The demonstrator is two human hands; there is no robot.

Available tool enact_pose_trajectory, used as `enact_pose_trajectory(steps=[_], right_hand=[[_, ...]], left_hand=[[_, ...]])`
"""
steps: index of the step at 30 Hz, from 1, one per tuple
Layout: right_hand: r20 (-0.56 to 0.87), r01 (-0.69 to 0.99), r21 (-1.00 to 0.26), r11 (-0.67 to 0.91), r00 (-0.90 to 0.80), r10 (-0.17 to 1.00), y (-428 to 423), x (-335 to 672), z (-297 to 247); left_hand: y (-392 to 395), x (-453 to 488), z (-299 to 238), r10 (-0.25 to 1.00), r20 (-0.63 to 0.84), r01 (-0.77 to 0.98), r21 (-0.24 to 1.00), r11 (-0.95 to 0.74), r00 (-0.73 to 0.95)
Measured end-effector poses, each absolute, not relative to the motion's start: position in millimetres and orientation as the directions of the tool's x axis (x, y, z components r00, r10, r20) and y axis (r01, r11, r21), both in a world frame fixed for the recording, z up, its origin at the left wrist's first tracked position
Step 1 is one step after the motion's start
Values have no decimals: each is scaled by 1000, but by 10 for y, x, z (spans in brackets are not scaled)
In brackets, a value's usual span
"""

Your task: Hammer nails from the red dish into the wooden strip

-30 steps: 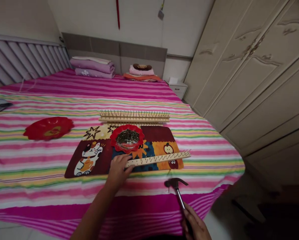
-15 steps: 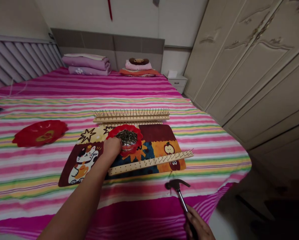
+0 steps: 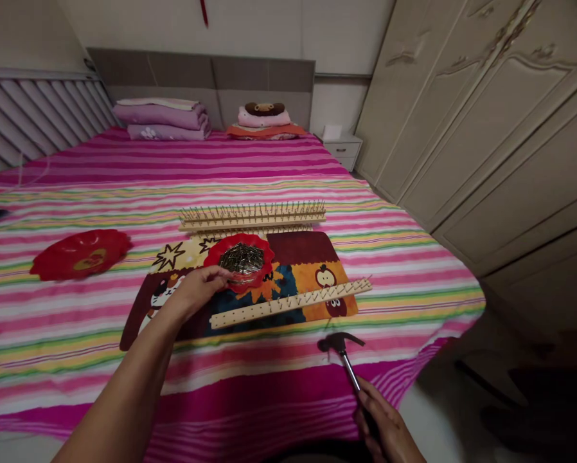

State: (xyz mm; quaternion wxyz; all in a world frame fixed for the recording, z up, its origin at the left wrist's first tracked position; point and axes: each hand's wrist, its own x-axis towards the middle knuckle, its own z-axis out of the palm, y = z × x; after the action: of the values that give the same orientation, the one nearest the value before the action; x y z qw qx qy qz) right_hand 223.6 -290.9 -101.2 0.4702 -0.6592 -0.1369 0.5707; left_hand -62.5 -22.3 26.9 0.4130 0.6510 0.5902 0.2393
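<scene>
Item 1. Left hand [image 3: 199,287]: reached forward over the bed, fingers drawn together at the near rim of the red dish [image 3: 264,265]. Whether a nail was pinched between them could not be told.

Item 2. Red dish: just beyond the left fingertips, holding a heap of metal nails [image 3: 241,258].

Item 3. Wooden strip [image 3: 291,301]: lying just right of the left hand, running away to the right, with a row of nails standing in it, more thickly at the far end.

Item 4. Right hand [image 3: 383,429]: low at the bed's near edge, clenched round the handle of the hammer [image 3: 349,370]. The hammer's head lay ahead of this hand on the striped sheet [image 3: 389,257], short of the strip.

Item 5. Patchwork mat [image 3: 298,247]: beneath dish and strip, under the left hand.

Item 6. Stacked nailed strips [image 3: 252,217]: beyond the dish, well ahead of the left hand.

Item 7. Second red dish [image 3: 79,252]: well to the left of the left hand.
</scene>
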Motion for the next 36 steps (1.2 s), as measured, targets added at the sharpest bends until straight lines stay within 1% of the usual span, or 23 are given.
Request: enact_pose_trajectory(steps=[1, 2, 5, 7, 9, 14, 17, 20, 26, 32, 36], right_hand=[[-626, -347, -774, -529, 303, 718, -2907, 2237, -1005], [-630, -338, -772, -538, 293, 719, -2905, 2239, -1000], [-628, -316, -775, -547, 288, 723, -2900, 2241, -1006], [-627, -307, -777, -550, 291, 723, -2894, 2240, -1025], [-632, -302, -773, -558, 287, 719, -2886, 2237, -1047], [-626, -301, -777, -553, 268, 732, -2884, 2233, -1060], [-616, -291, -784, -548, 258, 744, -2892, 2238, -1049], [-621, -290, -780, -555, 252, 742, -2898, 2246, -1047], [-629, -296, -772, -562, 233, 741, -2895, 2272, -1082], [-627, -294, -776, -558, 270, 730, -2889, 2241, -1032], [-578, -273, -815, -511, 320, 751, -2901, 2149, -847]], left_hand=[[-303, -638, 279, 958, -215, 456, 883, 108, 189], [-381, -646, 288, 946, -258, 356, 918, 177, 196], [-579, -647, 303, 905, -349, 158, 935, 318, 243], [-666, -629, 282, 890, -382, 106, 924, 367, 248], [-722, -584, 231, 892, -387, 84, 922, 378, 232], [-787, -353, 17, 946, -300, 35, 954, 298, 126], [-792, -219, -128, 962, -267, 37, 963, 265, 55], [-777, -149, -257, 973, -229, 84, 970, 227, 20], [-748, -112, -387, 987, -163, 229, 961, 155, 15], [-783, -77, -362, 999, -30, 414, 910, 9, 44], [-816, -48, -318, 998, -41, 432, 902, 18, 44]])
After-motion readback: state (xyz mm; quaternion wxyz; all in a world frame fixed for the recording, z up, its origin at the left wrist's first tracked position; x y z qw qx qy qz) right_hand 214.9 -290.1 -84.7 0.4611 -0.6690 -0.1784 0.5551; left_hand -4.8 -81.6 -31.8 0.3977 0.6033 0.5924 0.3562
